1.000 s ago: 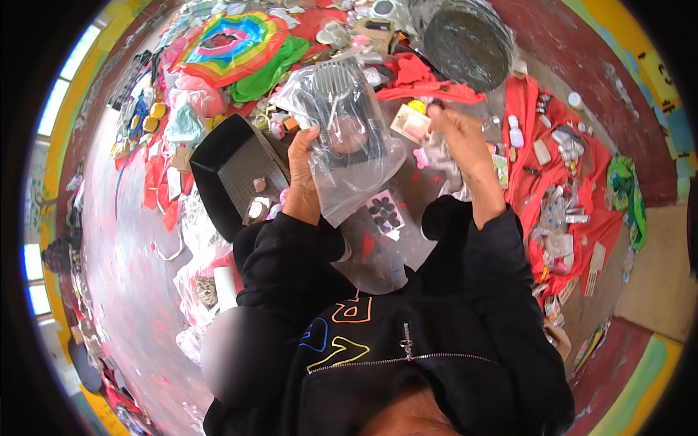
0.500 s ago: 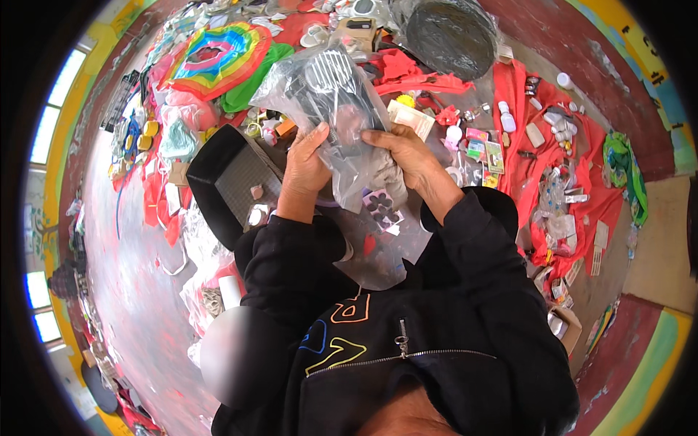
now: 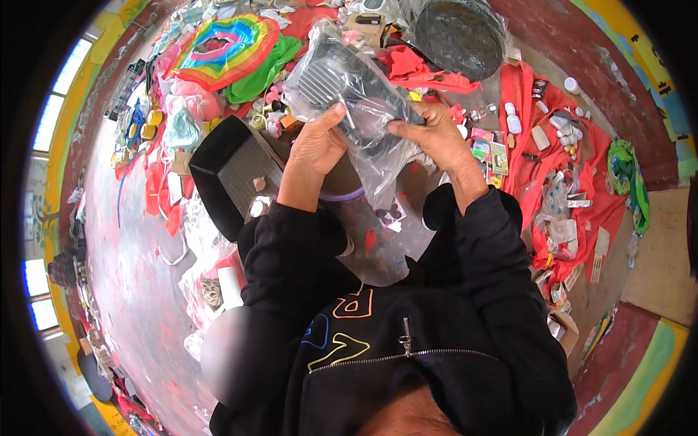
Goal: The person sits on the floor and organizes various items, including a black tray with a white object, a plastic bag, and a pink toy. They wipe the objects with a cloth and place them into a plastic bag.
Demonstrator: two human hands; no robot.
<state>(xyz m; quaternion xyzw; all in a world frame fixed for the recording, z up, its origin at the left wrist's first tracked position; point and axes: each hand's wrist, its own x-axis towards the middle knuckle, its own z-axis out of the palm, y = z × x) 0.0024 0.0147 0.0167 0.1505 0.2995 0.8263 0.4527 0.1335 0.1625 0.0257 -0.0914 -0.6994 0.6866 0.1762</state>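
Up in front of me is a clear plastic bag (image 3: 385,156) around a dark, flat item (image 3: 323,80) with a ribbed, striped end; its kind I cannot make out. My left hand (image 3: 314,149) pinches the bag's left side, thumb on top. On the right side, my right hand (image 3: 442,144) grips the bag the same way, its thumb pressed on the plastic. The bag's loose lower part hangs between my wrists. Below my left forearm stands a black box (image 3: 218,163) with a quilted lining and small pieces inside. A purple-rimmed round container (image 3: 340,196) is partly hidden behind my wrist.
A rainbow ring (image 3: 225,51) lies far left beside a green cloth (image 3: 262,76). A plastic-wrapped dark round pan-like thing (image 3: 459,40) is at the back. Red cloth (image 3: 582,211) with bottles and small packages spreads to the right. Piled plastic bags (image 3: 207,247) lie left of my knee.
The bagged item has turned in my hands and shifted slightly right, its ribbed end now tilted to the left. My right hand has moved a little right. Both hands keep their hold.
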